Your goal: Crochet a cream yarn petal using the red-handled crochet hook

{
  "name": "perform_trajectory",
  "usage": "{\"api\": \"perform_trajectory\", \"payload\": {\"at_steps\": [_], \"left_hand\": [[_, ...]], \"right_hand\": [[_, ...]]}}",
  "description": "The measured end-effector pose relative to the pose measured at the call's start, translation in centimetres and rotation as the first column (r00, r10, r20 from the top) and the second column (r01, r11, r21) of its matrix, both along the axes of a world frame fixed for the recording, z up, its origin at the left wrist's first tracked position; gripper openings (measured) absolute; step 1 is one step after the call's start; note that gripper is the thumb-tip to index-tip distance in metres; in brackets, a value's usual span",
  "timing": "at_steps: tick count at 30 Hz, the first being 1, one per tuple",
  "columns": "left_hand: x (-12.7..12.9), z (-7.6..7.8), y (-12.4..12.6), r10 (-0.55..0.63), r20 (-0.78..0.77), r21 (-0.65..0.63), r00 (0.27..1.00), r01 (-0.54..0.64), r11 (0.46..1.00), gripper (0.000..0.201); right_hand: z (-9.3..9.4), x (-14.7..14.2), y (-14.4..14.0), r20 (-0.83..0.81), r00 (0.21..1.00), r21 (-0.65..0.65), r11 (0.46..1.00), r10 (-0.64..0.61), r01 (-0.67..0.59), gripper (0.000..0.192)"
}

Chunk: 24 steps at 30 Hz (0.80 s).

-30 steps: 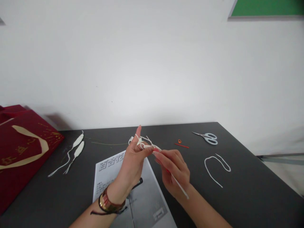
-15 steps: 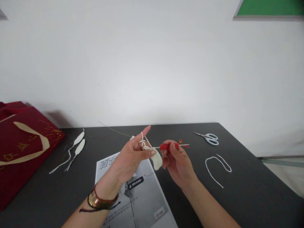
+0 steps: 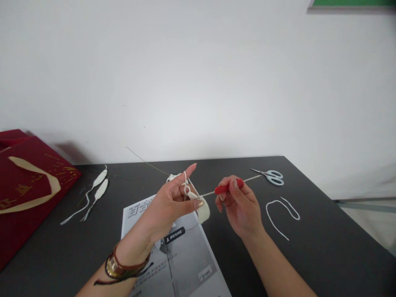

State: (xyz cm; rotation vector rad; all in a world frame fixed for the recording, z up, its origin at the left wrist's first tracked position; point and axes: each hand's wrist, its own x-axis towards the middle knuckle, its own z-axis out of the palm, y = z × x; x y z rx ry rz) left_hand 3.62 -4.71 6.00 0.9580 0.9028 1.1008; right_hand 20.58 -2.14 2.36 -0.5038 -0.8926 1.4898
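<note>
Right hand [image 3: 239, 204] is pulling the crochet hook [image 3: 227, 188] further right than before, fingers pinching its red grip. Left hand [image 3: 173, 202] is pinching the white crochet piece [image 3: 202, 211], yarn [image 3: 185, 178] looping its raised index finger.

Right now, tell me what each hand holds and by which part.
The right hand pinches the crochet hook by its red grip. The left hand pinches the small white crocheted piece at its top edge, yarn looped over the forefinger.

The crochet hook [image 3: 228, 188] has a red grip and a silvery shaft; the crocheted piece [image 3: 202, 209] is cream. Under the hands lies a grey printed sheet [image 3: 182, 255] on a black table [image 3: 324, 247]. Far left, a dark red bag [image 3: 21, 194] carries gold markings.
</note>
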Motion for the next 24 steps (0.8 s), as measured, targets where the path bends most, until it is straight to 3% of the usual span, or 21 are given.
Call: {"api": "perform_trajectory", "payload": {"at_steps": [14, 20, 24], "left_hand": [[-0.1, 0.4, -0.1, 0.02, -0.092, -0.013, 0.996, -0.022, 1.0, 0.087], [-0.1, 0.4, 0.1, 0.008, -0.12, -0.013, 0.993, -0.01, 1.0, 0.093], [0.0, 0.3, 0.2, 0.025, -0.167, 0.004, 0.986, -0.025, 1.0, 0.091]], "right_hand": [[0.6, 1.2, 0.3, 0.074, 0.991, 0.113, 0.988, -0.115, 0.106, 0.02], [0.7, 1.4, 0.3, 0.156, 0.976, 0.221, 0.968, -0.155, 0.119, 0.021], [0.5, 1.7, 0.2, 0.224, 0.947, 0.356, 0.924, -0.231, 0.141, 0.021]]}}
